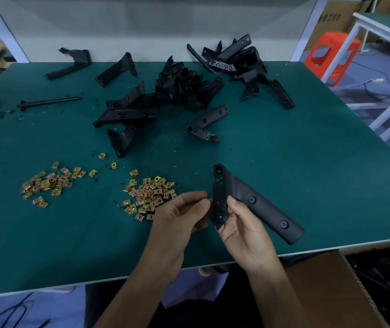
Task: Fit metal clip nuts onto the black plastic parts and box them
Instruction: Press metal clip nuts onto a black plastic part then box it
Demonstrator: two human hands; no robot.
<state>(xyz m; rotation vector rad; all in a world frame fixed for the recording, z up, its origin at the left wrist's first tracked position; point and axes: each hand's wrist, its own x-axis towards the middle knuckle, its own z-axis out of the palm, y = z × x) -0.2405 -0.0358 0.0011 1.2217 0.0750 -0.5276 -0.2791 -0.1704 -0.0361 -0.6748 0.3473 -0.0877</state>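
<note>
Right hand point(243, 235) grips black part point(263, 205); left hand point(179, 216) maybe pinching.

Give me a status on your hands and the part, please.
Right hand grips black plastic part. Left hand at its edge, contents hidden. Clip nuts piled alongside, nothing blocking.

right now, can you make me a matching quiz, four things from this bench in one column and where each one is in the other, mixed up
Things:
1. long black plastic bracket
2. heap of gold metal clip nuts
3. orange plastic stool
4. brown cardboard box

Places:
A. on the floor past the green mat, off its far right corner
B. below the mat's near edge, at the right
C. gripped in the right hand
D. loose on the mat, left of the bracket

Pairs: 1-C, 2-D, 3-A, 4-B
</note>
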